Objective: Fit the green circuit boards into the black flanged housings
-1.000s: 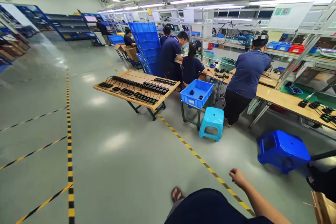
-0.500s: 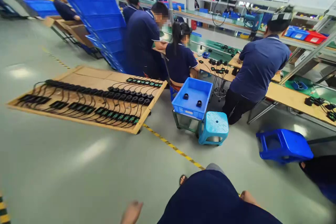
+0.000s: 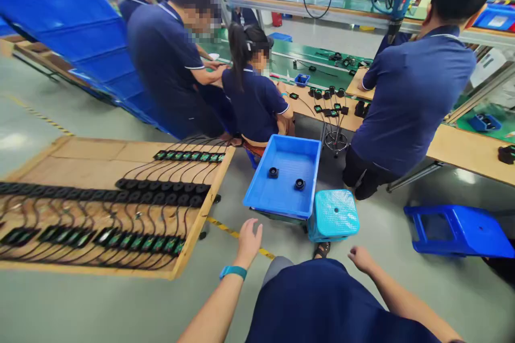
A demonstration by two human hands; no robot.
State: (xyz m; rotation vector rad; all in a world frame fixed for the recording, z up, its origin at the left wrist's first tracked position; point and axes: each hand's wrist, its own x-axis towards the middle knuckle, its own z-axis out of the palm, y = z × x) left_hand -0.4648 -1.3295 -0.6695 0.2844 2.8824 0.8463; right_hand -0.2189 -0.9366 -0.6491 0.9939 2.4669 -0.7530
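Observation:
My left hand (image 3: 248, 240) reaches forward with the fingers loosely apart and holds nothing; a teal band sits on its wrist. It hovers just short of a blue plastic bin (image 3: 306, 162) that holds two small black round parts (image 3: 273, 172). My right hand (image 3: 361, 258) hangs low in front of my body with the fingers curled under, nearest a teal plastic stool (image 3: 333, 214). Nothing shows in that hand.
A wooden board (image 3: 96, 171) with several black cabled parts lies to the left. Three people in dark blue shirts (image 3: 410, 96) work at a long bench (image 3: 462, 150) ahead. A blue stool (image 3: 454, 230) lies tipped at the right. Stacked blue crates (image 3: 72, 27) stand at the far left.
I have walked closer to the blue bin and the view has dipped down. My left arm has swung forward toward the bin; my right hand has come into view beside the teal stool.

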